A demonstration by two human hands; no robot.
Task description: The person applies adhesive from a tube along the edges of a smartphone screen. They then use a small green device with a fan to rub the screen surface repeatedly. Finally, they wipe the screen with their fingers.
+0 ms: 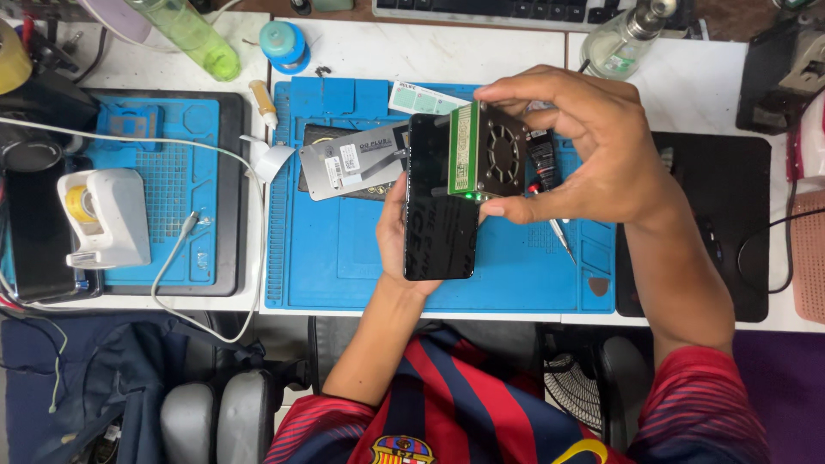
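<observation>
- Covering the middle of the white bench, a blue work mat lay under both hands, with a second, smaller blue mat on a dark tray to its left.
- A dark pad sat off to the right of the blue mat, well apart from the work.
- A grey metal plate rested on the blue mat just beyond the hands, partly hidden behind the phone.
- The left hand was wrapped around a black phone, held upright above the mat with its dark face toward the camera; the fingers behind it were out of view.
- The right hand was pinched closed on a small fan module, thumb below and fingertips on top, pressing its green-edged side against the phone's upper right edge. A green light glowed at its lower corner.
- A white tape dispenser stood on the left tray, a white cable looping beside it.
- Tweezers, or possibly a thin probe, lay on the mat under the right wrist.
- Risk, as I judged it: the phone was gripped by one edge only, so a sideways push from the module could have twisted it loose and dropped it onto the metal plate; the pinch on the module looked shallow, and a slip could have let it fall too.
</observation>
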